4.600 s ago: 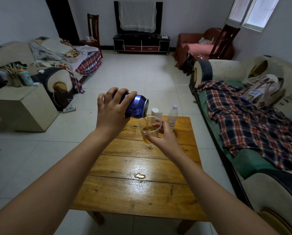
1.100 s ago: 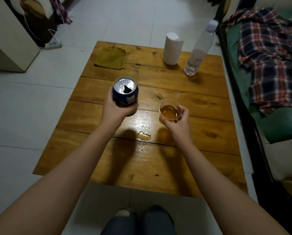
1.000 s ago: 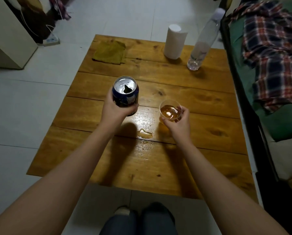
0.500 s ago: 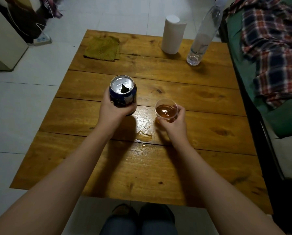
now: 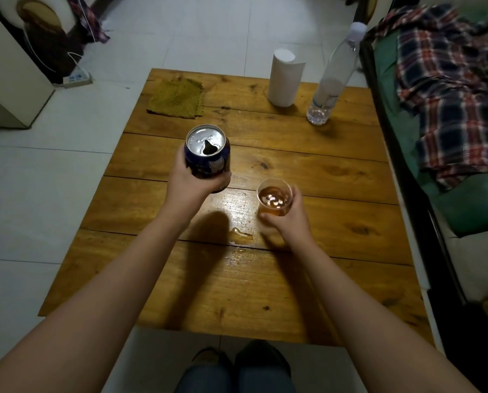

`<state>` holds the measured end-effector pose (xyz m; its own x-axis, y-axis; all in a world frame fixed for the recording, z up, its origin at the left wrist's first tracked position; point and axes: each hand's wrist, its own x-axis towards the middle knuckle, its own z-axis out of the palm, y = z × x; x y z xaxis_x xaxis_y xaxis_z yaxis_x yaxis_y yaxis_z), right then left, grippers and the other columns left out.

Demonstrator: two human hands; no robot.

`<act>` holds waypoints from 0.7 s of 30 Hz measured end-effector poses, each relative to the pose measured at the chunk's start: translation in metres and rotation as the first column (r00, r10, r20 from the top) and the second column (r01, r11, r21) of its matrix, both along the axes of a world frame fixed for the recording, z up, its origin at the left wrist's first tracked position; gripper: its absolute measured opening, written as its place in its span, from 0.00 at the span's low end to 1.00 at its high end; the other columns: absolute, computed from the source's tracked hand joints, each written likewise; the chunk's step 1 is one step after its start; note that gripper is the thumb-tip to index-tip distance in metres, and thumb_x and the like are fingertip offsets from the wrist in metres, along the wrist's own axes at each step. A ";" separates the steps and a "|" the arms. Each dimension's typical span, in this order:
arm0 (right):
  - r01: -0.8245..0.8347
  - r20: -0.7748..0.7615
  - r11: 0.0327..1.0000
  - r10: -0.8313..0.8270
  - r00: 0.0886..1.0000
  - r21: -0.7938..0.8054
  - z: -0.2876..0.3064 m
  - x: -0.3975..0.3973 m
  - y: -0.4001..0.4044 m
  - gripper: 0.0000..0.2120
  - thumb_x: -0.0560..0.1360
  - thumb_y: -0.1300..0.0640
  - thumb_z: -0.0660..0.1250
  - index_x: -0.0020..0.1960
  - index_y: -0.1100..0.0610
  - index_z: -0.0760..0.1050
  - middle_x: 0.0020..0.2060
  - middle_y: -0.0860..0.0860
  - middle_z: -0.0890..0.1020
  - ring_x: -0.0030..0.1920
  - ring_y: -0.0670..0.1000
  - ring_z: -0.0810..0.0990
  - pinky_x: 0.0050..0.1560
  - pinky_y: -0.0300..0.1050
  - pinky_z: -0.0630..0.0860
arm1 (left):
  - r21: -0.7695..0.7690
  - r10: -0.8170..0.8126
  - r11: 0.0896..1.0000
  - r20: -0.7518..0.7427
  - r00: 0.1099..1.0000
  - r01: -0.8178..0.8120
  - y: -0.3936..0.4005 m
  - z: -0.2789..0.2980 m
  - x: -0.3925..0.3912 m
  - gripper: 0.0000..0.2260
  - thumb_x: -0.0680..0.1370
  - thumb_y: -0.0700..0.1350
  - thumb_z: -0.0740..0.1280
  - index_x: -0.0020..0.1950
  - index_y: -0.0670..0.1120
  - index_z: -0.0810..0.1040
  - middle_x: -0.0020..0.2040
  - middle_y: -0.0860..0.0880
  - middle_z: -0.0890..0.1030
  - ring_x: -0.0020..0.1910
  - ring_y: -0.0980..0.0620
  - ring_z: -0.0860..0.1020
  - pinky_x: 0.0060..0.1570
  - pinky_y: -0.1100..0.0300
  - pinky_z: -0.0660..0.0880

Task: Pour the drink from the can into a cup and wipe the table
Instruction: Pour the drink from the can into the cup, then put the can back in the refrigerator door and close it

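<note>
My left hand [image 5: 193, 180] grips a blue drink can [image 5: 207, 151], held upright above the wooden table [image 5: 308, 268] with its opened top facing me. My right hand [image 5: 289, 221] holds a small clear cup [image 5: 274, 199] with amber drink in it, low over the table's middle. A small puddle of spilled drink [image 5: 241, 234] lies on the wood between my two wrists. A folded yellow-green cloth [image 5: 177, 99] lies at the table's far left corner.
A white paper roll [image 5: 284, 78] and a clear plastic bottle [image 5: 332, 86] stand at the table's far right. A sofa with a plaid blanket [image 5: 452, 103] runs along the right side. A pale cabinet [image 5: 7, 78] stands far left on the tiled floor.
The can was tilted into the cup a few seconds ago and is now upright. Both hands have come down toward the table; the cup has sunk lower in the last half second.
</note>
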<state>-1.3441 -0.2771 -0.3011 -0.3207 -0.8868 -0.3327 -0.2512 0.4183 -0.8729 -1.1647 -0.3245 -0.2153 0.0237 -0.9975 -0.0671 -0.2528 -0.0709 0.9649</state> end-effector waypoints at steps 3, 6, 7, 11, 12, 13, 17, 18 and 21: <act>0.012 -0.051 0.998 -0.009 0.999 0.062 0.018 -0.001 0.004 0.51 0.65 0.62 0.75 0.76 0.55 0.44 0.73 0.54 0.61 0.72 0.54 0.61 0.70 0.50 0.61 | -0.002 -0.014 1.000 -0.008 1.000 0.014 0.001 0.021 0.004 0.35 0.65 0.39 0.76 0.68 0.49 0.65 0.59 0.55 0.73 0.58 0.58 0.70 0.47 0.75 0.68; 0.085 -0.155 0.995 -0.077 0.985 0.045 0.053 -0.002 0.010 0.42 0.71 0.62 0.70 0.75 0.57 0.48 0.73 0.54 0.62 0.71 0.54 0.61 0.68 0.47 0.62 | 0.006 -0.035 0.999 -0.003 0.999 0.035 0.002 0.050 0.009 0.37 0.64 0.40 0.77 0.69 0.48 0.64 0.64 0.52 0.72 0.62 0.55 0.69 0.55 0.66 0.69; 0.115 -0.172 0.993 -0.111 0.979 0.015 0.069 -0.001 0.011 0.37 0.73 0.62 0.68 0.75 0.58 0.51 0.72 0.54 0.64 0.70 0.54 0.63 0.66 0.46 0.64 | 0.007 -0.043 0.999 -0.007 0.999 0.043 0.002 0.062 0.010 0.38 0.64 0.40 0.77 0.69 0.48 0.64 0.65 0.51 0.72 0.63 0.54 0.69 0.57 0.63 0.69; 0.167 -0.040 0.982 -0.171 0.984 -0.086 0.141 0.010 0.018 0.22 0.77 0.61 0.61 0.70 0.58 0.63 0.63 0.53 0.74 0.62 0.50 0.72 0.59 0.42 0.69 | -0.004 -0.082 0.997 -0.031 0.996 0.082 0.010 0.117 0.016 0.36 0.64 0.39 0.77 0.68 0.49 0.65 0.62 0.53 0.73 0.61 0.55 0.70 0.54 0.65 0.70; 0.162 0.025 0.982 -0.160 0.987 -0.092 0.161 0.015 0.019 0.19 0.77 0.61 0.60 0.68 0.58 0.66 0.61 0.53 0.76 0.59 0.50 0.74 0.58 0.42 0.71 | -0.015 -0.092 0.996 -0.029 0.995 0.092 0.012 0.132 0.018 0.35 0.64 0.39 0.77 0.67 0.49 0.65 0.61 0.53 0.73 0.61 0.55 0.70 0.52 0.67 0.70; 0.154 0.101 0.984 -0.145 0.984 -0.086 0.180 0.020 0.020 0.15 0.78 0.61 0.59 0.65 0.58 0.70 0.58 0.53 0.78 0.57 0.50 0.76 0.57 0.44 0.74 | -0.028 -0.100 0.995 -0.022 0.995 0.100 0.015 0.146 0.020 0.35 0.64 0.40 0.77 0.67 0.49 0.66 0.61 0.53 0.74 0.61 0.55 0.71 0.52 0.68 0.70; 0.034 0.374 0.999 -0.026 0.927 -0.015 0.244 0.045 0.026 0.10 0.79 0.59 0.56 0.54 0.56 0.75 0.53 0.55 0.81 0.51 0.52 0.81 0.51 0.45 0.77 | -0.041 -0.123 0.992 -0.015 0.992 0.122 0.027 0.197 0.031 0.36 0.64 0.40 0.77 0.68 0.49 0.66 0.63 0.51 0.74 0.62 0.53 0.72 0.55 0.64 0.72; -0.005 0.415 1.000 0.006 0.910 -0.003 0.256 0.051 0.028 0.10 0.80 0.58 0.55 0.53 0.56 0.75 0.53 0.55 0.82 0.51 0.52 0.82 0.49 0.43 0.78 | -0.041 -0.132 0.990 -0.013 0.991 0.132 0.030 0.207 0.034 0.36 0.63 0.41 0.77 0.68 0.48 0.66 0.62 0.51 0.75 0.62 0.53 0.72 0.57 0.61 0.72; -0.070 0.506 0.997 0.046 0.862 0.027 0.283 0.066 0.034 0.12 0.79 0.58 0.56 0.55 0.59 0.75 0.53 0.56 0.82 0.52 0.54 0.82 0.52 0.44 0.78 | -0.060 -0.149 0.987 -0.009 0.989 0.148 0.042 0.232 0.043 0.36 0.63 0.41 0.78 0.67 0.48 0.67 0.61 0.52 0.76 0.59 0.55 0.74 0.54 0.65 0.74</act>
<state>-1.2782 -0.2432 -0.0181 -0.0471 -0.8796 -0.4734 0.1934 0.4570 -0.8682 -1.1217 -0.2829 0.0166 -0.1254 -0.9921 -0.0073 -0.2433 0.0236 0.9697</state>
